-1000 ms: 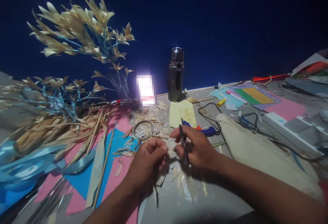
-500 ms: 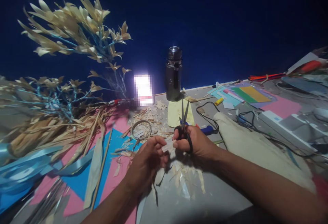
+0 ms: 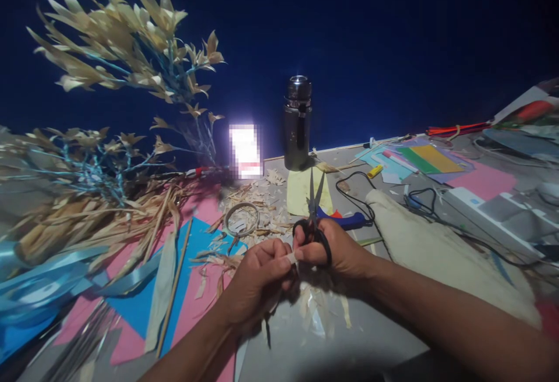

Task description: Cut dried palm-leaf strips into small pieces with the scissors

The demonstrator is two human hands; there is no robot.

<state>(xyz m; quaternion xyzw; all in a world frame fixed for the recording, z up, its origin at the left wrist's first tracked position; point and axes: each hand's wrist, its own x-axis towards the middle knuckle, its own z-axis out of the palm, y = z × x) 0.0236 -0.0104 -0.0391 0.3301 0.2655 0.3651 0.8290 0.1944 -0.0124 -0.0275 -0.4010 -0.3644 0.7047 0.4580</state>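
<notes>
Left hand (image 3: 264, 271) curled, grip narrow on a pale scrap (image 3: 292, 258), right hand (image 3: 338, 247) around upward-pointing scissors (image 3: 313, 212)

My feed: dim | pixelated patch (image 3: 245, 149) glares white | backdrop (image 3: 371, 50) darkest upper right | outer edges smeared | near tabletop (image 3: 279, 353) shadowed
</notes>
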